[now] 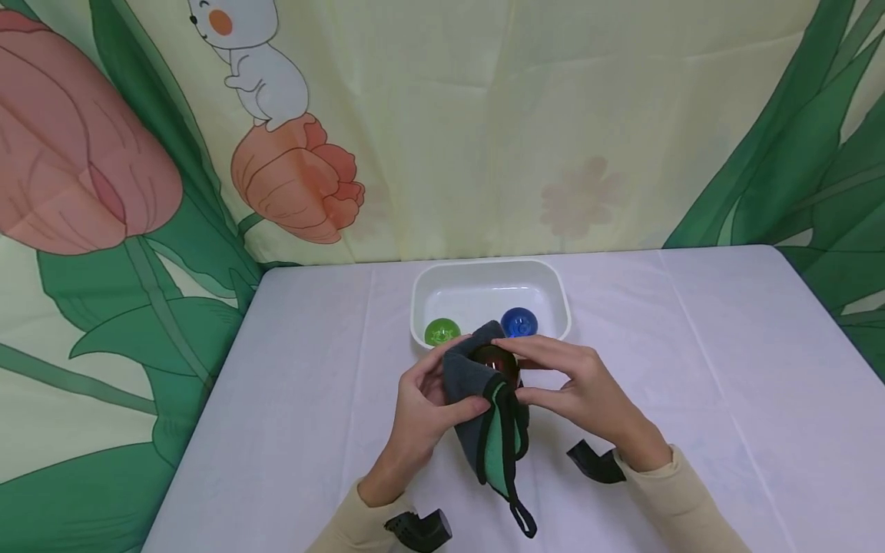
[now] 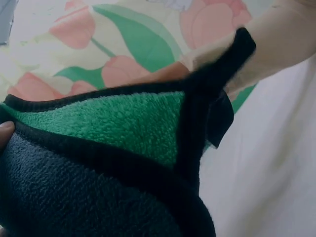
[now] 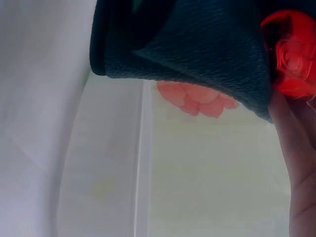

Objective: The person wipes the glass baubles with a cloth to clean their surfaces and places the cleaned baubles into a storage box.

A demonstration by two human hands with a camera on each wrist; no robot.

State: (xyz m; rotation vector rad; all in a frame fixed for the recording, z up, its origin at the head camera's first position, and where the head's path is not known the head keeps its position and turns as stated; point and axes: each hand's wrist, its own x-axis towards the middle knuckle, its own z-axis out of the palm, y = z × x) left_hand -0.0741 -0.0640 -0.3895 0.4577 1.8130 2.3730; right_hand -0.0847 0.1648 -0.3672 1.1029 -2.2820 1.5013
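A dark grey-blue towel (image 1: pixel 469 376) with a green underside and black edging is bunched above the table, its hanging loop dangling. My left hand (image 1: pixel 429 411) grips it from the left, thumb on the front; the left wrist view shows the green side of the towel (image 2: pixel 123 123) and a thumb tip. Cupped in the cloth is a shiny red round glass-like piece (image 3: pixel 295 57), dark red in the head view. My right hand (image 1: pixel 581 384) pinches that red piece from the right, fingers above and thumb below. The cloth hides part of it.
Behind the hands stands a white tray (image 1: pixel 487 269). In it lie a green round glass-like piece (image 1: pixel 441 331) at left and a blue one (image 1: pixel 519 322) at right. A white cloth covers the table (image 1: pixel 290 430); a printed curtain (image 1: pixel 553 115) hangs along its back edge.
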